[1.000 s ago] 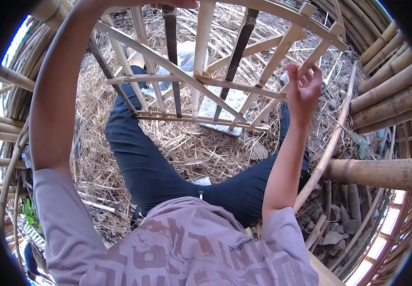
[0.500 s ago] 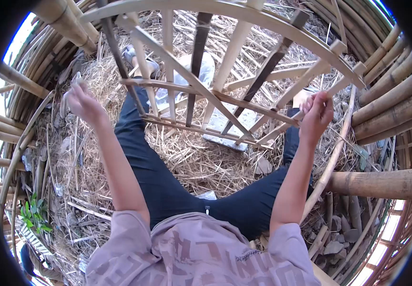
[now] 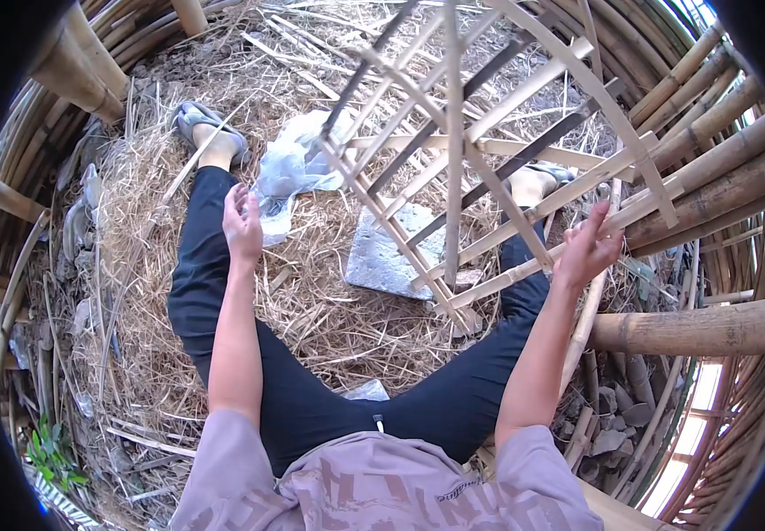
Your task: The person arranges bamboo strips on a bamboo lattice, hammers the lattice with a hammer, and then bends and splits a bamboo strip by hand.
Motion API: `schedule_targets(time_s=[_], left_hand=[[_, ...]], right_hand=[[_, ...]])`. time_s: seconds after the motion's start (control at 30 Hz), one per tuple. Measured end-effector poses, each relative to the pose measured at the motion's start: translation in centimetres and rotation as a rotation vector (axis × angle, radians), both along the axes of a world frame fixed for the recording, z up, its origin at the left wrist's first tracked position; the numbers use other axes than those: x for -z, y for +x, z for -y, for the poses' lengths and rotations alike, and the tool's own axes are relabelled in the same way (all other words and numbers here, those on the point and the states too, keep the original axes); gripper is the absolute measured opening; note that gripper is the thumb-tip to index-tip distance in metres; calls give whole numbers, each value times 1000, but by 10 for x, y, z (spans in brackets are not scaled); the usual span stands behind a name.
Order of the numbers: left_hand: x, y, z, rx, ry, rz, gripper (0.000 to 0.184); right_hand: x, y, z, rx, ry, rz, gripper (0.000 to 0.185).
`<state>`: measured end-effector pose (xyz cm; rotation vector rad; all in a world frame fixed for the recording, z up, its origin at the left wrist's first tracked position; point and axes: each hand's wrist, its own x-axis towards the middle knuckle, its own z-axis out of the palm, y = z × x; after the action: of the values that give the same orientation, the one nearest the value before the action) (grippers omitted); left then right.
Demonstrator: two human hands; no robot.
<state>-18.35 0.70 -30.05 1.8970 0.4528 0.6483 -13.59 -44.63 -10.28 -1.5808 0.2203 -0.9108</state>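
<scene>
My right hand (image 3: pixel 588 248) is closed around the end of a slat at the near right corner of a bamboo lattice (image 3: pixel 455 133). Pale and dark slats cross each other in this lattice, with a curved strip along its far right side. It is held up off the ground, tilted, between my legs. Over my left thigh, my left hand (image 3: pixel 242 226) is open with fingers extended, apart from the lattice. Below the lattice, a grey rectangular block (image 3: pixel 378 252) rests on straw, partly covered by the slats. A clear plastic bag (image 3: pixel 294 164) lies just beyond my left hand.
Bamboo poles (image 3: pixel 710 190) stack up at the right, and a thick bamboo pole (image 3: pixel 692 334) juts in beside my right arm. More bamboo (image 3: pixel 86 71) stands at the upper left. Dry straw (image 3: pixel 311 283) and loose strips cover the ground. A green plant (image 3: pixel 53 456) is at the lower left.
The lattice has turned and swung to the right, uncovering more of the bag and block. My left hand has come down and inward from the left. My right hand keeps its hold, slightly lower.
</scene>
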Motion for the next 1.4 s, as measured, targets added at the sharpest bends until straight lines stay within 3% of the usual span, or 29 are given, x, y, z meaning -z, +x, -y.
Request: schedule_targets(time_s=[0.07,0.2,0.5,0.57,0.6,0.73,0.87,1.0,1.17,1.23,1.3,1.4], left_hand=[[8,0,0,22,79,-38,43],[8,3,4,29,209,-41,44],[13,3,14,66,207,-171,43],[13,2,18,81,184,-178,42],[13,2,21,91,168,-166,42],[8,2,31,156,138,-159,37],[-61,-6,62,273,58,-56,30],[-165,-8,92,522,62,-25,40],[-233,-24,132,836,530,-368,58],[-234,-25,157,872,698,-441,77],[-216,-23,172,755,845,-333,66],[-214,-12,177,657,619,-358,54]], right_hand=[[-1,4,0,87,-50,-4,37],[8,15,13,185,34,-98,29],[5,30,52,-229,242,-279,10],[-4,25,57,-250,239,-358,12],[-6,23,72,-384,303,-426,20],[1,26,84,-497,314,-415,24],[-4,28,71,-536,401,-306,47],[-11,42,64,-579,401,-298,33],[-43,32,27,-638,389,-253,35],[-51,33,12,-632,275,-268,34],[-71,26,-10,-646,204,-289,32],[-79,34,-27,-734,59,-267,27]])
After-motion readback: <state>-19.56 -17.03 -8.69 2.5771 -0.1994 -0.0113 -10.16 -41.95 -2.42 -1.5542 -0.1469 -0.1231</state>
